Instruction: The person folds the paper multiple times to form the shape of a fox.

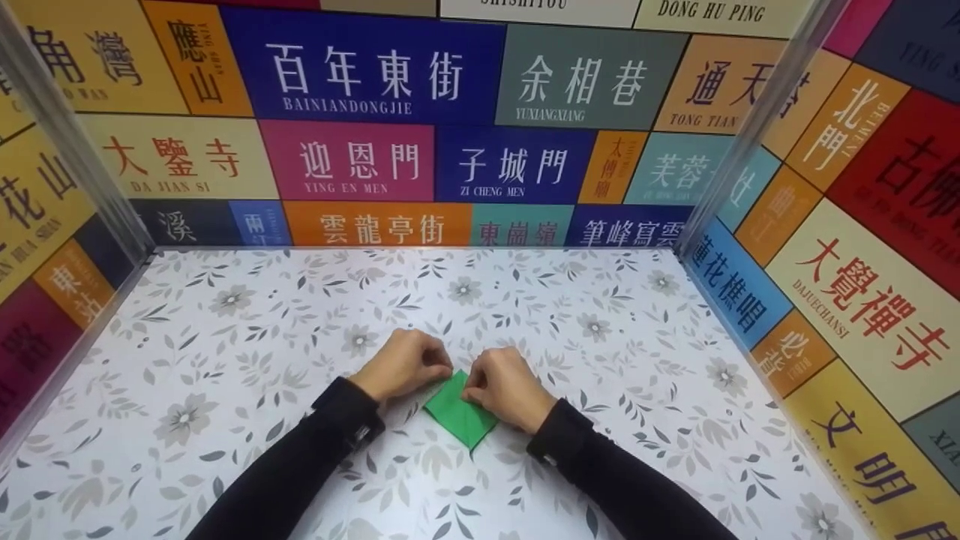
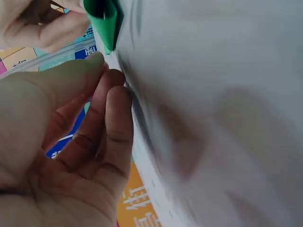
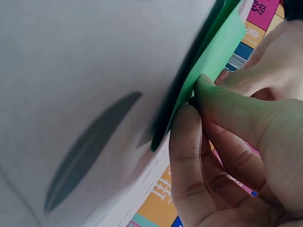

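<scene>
A folded sheet of green paper [image 1: 454,412], diamond-shaped with a crease down to its near corner, is on the flowered tabletop. My right hand [image 1: 510,386] pinches it near the right side; in the right wrist view the thumb [image 3: 222,97] lies on the green face with a curled finger close behind. At the upper left edge, my left hand [image 1: 405,365] has thumb and fingertips drawn together at the paper's corner. The left wrist view shows the paper's narrow tip [image 2: 110,40] beside the left thumb [image 2: 90,66]; the exact contact is partly hidden.
The white tabletop [image 1: 300,330] has a printed grey leaf and flower pattern. Upright panels with coloured sign-like blocks [image 1: 367,71] enclose it at the back, left and right [image 1: 862,300]. Clear strips run along the corners.
</scene>
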Motion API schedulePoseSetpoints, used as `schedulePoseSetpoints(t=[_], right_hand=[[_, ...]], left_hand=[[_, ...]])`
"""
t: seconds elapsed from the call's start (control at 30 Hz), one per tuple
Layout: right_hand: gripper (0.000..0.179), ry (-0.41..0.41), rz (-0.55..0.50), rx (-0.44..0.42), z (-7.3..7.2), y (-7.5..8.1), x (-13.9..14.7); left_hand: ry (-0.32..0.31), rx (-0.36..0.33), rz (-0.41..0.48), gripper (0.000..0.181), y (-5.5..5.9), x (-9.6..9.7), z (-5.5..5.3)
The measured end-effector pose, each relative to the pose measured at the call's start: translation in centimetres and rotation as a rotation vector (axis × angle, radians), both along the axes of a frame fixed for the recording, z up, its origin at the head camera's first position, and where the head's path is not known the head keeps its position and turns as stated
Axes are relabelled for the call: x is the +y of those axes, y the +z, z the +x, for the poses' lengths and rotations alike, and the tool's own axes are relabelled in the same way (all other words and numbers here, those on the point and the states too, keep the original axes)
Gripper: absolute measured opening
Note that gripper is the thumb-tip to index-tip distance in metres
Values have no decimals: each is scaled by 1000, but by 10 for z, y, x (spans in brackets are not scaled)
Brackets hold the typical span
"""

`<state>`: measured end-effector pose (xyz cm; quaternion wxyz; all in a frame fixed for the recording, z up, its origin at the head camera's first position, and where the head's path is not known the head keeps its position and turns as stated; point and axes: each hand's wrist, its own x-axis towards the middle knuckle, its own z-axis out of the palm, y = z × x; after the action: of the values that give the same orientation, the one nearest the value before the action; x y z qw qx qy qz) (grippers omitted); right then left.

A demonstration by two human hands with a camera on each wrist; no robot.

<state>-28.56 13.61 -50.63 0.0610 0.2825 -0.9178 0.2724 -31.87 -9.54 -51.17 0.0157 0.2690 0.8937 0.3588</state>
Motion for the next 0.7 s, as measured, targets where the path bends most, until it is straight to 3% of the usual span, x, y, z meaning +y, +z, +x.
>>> schedulePoseSetpoints(t=[0.2, 0.33, 0.53, 0.7], right_hand=[[13, 6, -10, -4, 2, -1, -1], [14, 8, -14, -5, 2, -2, -1], [15, 9, -10, 2, 2, -1, -1], [16, 15, -6, 24, 1, -1, -1]], left_hand=[[19, -112, -24, 7, 4, 7, -15], [21, -145, -39, 8, 6, 10, -21], [32, -147, -68, 8, 7, 14, -26], [35, -111, -82, 8, 9, 17, -25]])
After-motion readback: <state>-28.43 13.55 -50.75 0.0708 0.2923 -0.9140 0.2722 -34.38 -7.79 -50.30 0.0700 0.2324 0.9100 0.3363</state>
